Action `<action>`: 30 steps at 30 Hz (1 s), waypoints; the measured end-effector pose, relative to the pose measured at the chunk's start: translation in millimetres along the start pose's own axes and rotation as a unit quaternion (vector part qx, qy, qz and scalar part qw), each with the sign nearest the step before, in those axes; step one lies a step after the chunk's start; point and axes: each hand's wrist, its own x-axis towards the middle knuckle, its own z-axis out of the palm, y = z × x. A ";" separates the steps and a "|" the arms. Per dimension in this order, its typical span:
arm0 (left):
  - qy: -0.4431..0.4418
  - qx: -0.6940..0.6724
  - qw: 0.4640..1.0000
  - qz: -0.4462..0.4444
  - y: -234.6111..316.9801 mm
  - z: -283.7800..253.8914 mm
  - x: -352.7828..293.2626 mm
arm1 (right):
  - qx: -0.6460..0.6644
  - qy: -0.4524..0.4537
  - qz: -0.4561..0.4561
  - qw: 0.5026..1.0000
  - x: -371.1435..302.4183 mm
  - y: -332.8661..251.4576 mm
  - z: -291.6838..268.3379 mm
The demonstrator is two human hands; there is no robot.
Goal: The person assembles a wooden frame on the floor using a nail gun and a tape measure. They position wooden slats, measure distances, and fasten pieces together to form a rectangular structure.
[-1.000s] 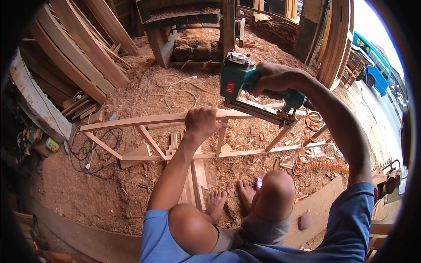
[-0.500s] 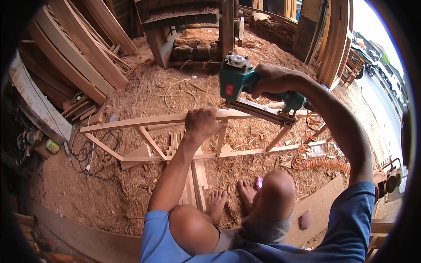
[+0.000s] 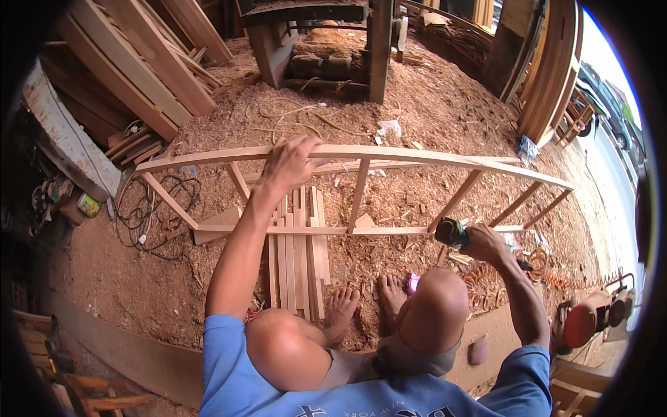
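Observation:
A long ladder-like wooden frame (image 3: 410, 156), with several short crosspieces between two rails, stands on edge across the shavings before me. Over its upper rail, left of the middle, my left hand (image 3: 290, 165) is closed with the fingers curled round the wood. My right hand (image 3: 488, 244) grips a green air nail gun (image 3: 451, 234) low down, close to the lower rail at the right. The gun is seen end-on, so most of its body is hidden; whether it touches the rail I cannot tell. An orange coiled air hose (image 3: 556, 278) lies to its right.
Narrow wooden strips (image 3: 299, 257) lie below the frame by my feet. Black cable (image 3: 156, 215) is tangled at the left. Planks (image 3: 132, 62) lean at the far left, a machine stand (image 3: 379, 55) is at the back, and a reddish machine (image 3: 580, 325) sits at the right.
The nail gun in my right hand has come down from above the upper rail to the lower rail. My left hand has shifted left along the upper rail.

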 end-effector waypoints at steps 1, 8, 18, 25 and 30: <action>-0.026 0.014 0.999 -0.018 -3.7 -4.5 -0.3 | 0.052 0.091 -0.042 0.994 6.7 10.4 32.0; -0.104 0.053 0.989 -0.086 -29.4 -19.8 6.9 | -0.047 -0.030 0.143 0.988 95.9 71.9 206.1; -0.018 0.118 0.991 -0.052 -58.1 9.1 21.9 | -0.043 0.047 0.188 0.980 75.6 122.1 297.3; 0.023 0.116 0.992 -0.034 -40.5 4.5 8.5 | 0.198 0.290 -0.035 0.935 54.3 31.5 200.7; -0.124 0.075 0.984 -0.100 -22.4 -48.0 -1.8 | 0.139 0.570 -0.118 0.801 77.9 -7.2 32.3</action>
